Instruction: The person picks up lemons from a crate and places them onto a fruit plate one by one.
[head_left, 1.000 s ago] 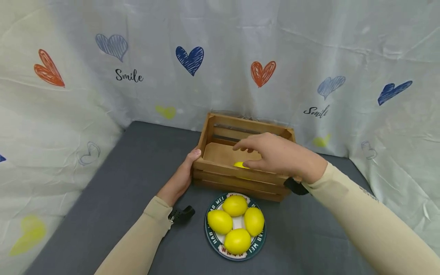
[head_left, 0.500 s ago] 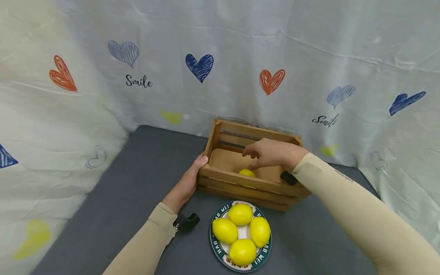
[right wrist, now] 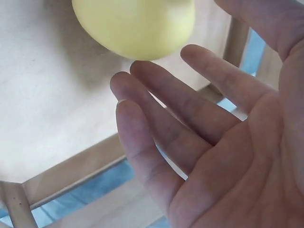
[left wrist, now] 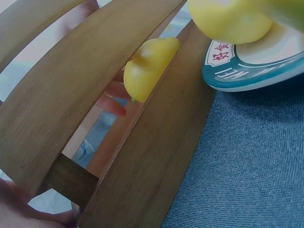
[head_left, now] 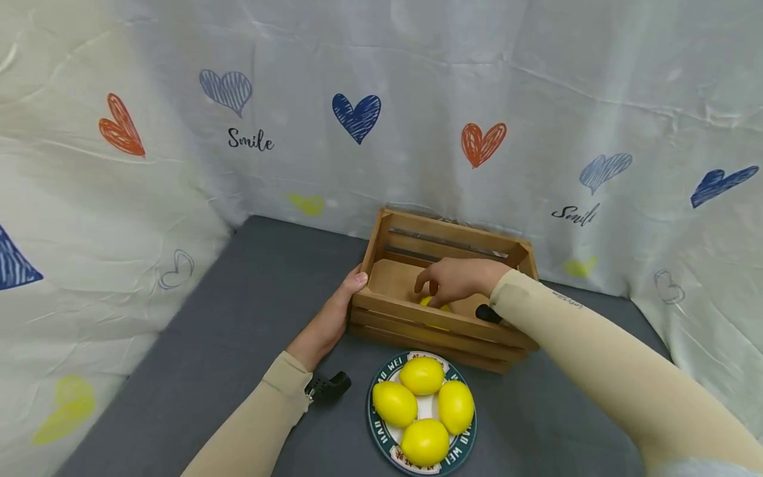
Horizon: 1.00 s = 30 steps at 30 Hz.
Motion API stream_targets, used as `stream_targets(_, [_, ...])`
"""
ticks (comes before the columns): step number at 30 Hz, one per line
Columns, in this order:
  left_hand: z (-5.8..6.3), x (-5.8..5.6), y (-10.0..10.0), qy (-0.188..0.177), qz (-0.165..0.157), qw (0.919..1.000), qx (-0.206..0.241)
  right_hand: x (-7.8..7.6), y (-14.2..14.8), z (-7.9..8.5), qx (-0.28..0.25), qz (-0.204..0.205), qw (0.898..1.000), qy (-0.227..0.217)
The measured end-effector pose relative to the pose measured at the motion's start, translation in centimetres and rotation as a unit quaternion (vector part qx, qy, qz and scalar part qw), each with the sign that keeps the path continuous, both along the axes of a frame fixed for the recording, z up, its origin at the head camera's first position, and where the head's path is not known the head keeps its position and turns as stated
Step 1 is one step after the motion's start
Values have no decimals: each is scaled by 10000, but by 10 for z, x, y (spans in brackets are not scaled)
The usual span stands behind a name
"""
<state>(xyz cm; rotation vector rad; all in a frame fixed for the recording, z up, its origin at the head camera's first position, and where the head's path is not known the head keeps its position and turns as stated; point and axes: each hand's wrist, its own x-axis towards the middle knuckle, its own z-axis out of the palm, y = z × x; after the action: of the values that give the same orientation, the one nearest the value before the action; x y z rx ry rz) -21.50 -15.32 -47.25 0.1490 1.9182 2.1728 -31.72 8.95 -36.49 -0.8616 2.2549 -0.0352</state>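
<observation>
My left hand (head_left: 328,318) grips the left end of a slatted wooden crate (head_left: 387,303), thumb over the rim. Inside the crate lies one yellow lemon (left wrist: 149,69), seen through the front slats in the left wrist view. The right hand (head_left: 461,278) is down in the crate over that lemon, partly covering it in the head view. In the right wrist view its fingers are spread and loosely bent, with the fingertips close beside the lemon (right wrist: 137,28); I cannot tell whether they touch it. The palm holds nothing.
In front of the crate stands a round plate with a dark green rim (head_left: 375,424), carrying several lemons (head_left: 424,442). A white curtain (head_left: 417,86) printed with hearts hangs right behind the crate. Grey cloth (head_left: 238,298) covers the table.
My right hand has lowered into the crate, and its fingers have come down to the lemon there. The left hand keeps its grip on the crate. The head view has shifted slightly.
</observation>
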Motion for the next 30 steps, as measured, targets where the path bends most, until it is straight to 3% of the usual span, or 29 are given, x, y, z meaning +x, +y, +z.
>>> stream_targets(7, [-1, 0, 1, -118, -35, 9999, -56, -1, 3, -12, 9, 49, 9996, -271])
stream_targets(14, [2, -2, 2, -77, -14, 10000, -60, -1, 3, -11, 84, -299, 9978, -591])
stream_targets(24, [3, 0, 0, -100, 19, 9999, -85, 0, 1, -8, 71, -39, 9994, -348])
stream_targets(30, [1, 1, -2, -90, 7, 9999, -71, -1, 3, 0, 20, 100, 9999, 54])
